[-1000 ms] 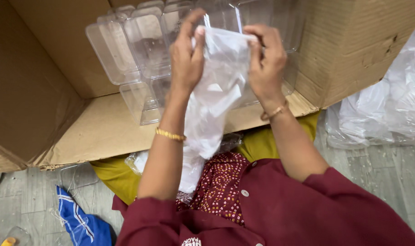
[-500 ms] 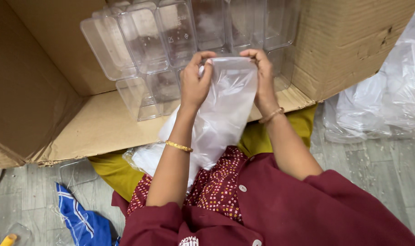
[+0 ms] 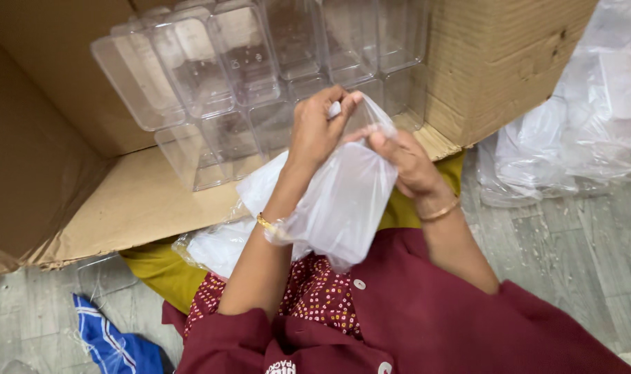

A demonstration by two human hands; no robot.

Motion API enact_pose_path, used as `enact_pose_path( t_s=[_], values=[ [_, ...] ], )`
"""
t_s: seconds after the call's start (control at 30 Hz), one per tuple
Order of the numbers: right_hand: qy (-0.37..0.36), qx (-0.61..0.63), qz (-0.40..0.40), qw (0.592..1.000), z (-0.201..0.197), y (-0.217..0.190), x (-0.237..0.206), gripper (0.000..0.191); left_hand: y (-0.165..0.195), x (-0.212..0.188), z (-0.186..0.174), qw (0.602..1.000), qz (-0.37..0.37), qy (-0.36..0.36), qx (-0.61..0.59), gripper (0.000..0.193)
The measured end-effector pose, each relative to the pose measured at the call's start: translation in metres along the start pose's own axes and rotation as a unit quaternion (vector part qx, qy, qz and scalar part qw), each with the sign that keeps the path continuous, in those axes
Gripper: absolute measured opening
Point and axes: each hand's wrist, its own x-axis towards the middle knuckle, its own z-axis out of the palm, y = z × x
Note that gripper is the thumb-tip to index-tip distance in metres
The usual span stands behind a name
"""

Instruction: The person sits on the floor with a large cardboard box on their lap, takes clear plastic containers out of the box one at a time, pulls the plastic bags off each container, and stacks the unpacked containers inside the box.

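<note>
In the upper left of the frame, clear plastic containers [image 3: 190, 76]: stacked in the cardboard box [image 3: 509, 62], could topple if bumped.
Left hand [image 3: 315, 131]: fingers pinched closed on the bag's top edge.
Clear plastic bag [image 3: 343, 201]: centre of frame, hanging over the lap; thin film may slip or tear.
Right hand [image 3: 405, 159]: pinching the same edge, closed.

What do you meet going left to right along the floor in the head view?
Blue cloth → left hand → clear plastic bag → right hand → pile of plastic bags.
</note>
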Motion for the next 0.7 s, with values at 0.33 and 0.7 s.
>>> enact_pose_path(
  t_s=[0.33, 0.7],
  values=[
    [0.557, 0.065, -0.362, 0.744, -0.205, -0.022, -0.165, 0.058, -0.034, -0.017, 0.022, 0.983, -0.05, -0.044, -0.169, 0.039],
    [0.626, -0.258, -0.278, 0.681, -0.218, 0.035, -0.116, 0.048, -0.049, -0.02, 0.02, 0.971, -0.152, -0.039, -0.179, 0.036]
  ],
)
